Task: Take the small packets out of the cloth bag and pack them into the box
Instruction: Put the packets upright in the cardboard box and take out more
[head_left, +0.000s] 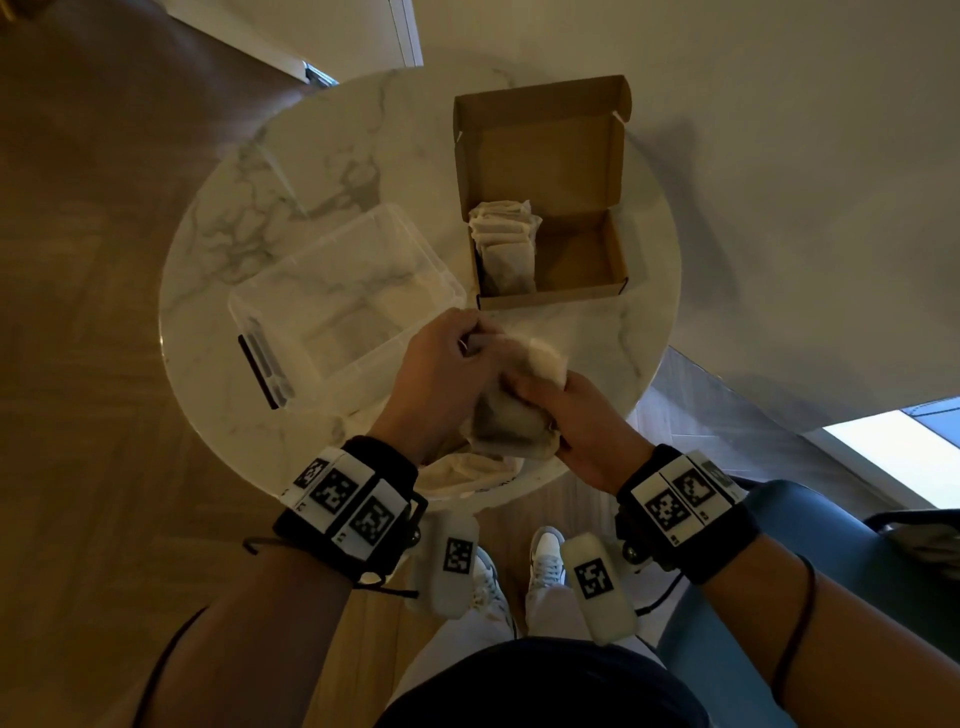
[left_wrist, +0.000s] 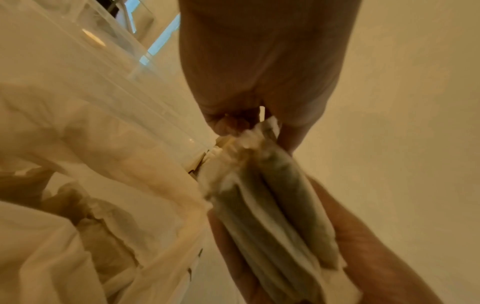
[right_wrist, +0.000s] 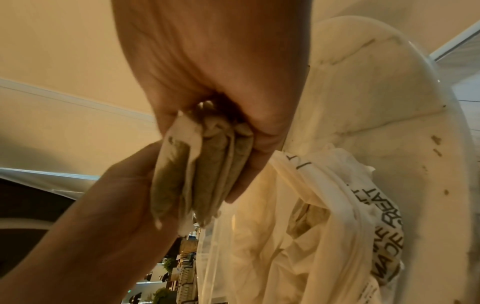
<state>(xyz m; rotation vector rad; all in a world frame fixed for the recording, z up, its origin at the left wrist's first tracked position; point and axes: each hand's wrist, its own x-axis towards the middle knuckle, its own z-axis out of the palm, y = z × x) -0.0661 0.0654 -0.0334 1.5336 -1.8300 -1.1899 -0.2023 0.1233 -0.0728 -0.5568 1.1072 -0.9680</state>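
Note:
A stack of several small pale packets (head_left: 511, 415) with dark filling is held between both hands just above the cream cloth bag (head_left: 467, 478) at the table's near edge. My left hand (head_left: 470, 345) pinches the far end of the packets (left_wrist: 272, 205). My right hand (head_left: 530, 392) grips the near end of the packets (right_wrist: 202, 174) from the right. The open cardboard box (head_left: 613, 249) stands beyond, with several packets (head_left: 504, 244) upright along its left side. The cloth bag (right_wrist: 324, 226) lies crumpled, printed with dark letters.
A clear plastic tub (head_left: 291, 291) sits on the round marble table (head_left: 228, 223), left of the box and close to my left hand. The box lid (head_left: 540, 150) stands open behind. A blue chair (head_left: 727, 623) is at the lower right.

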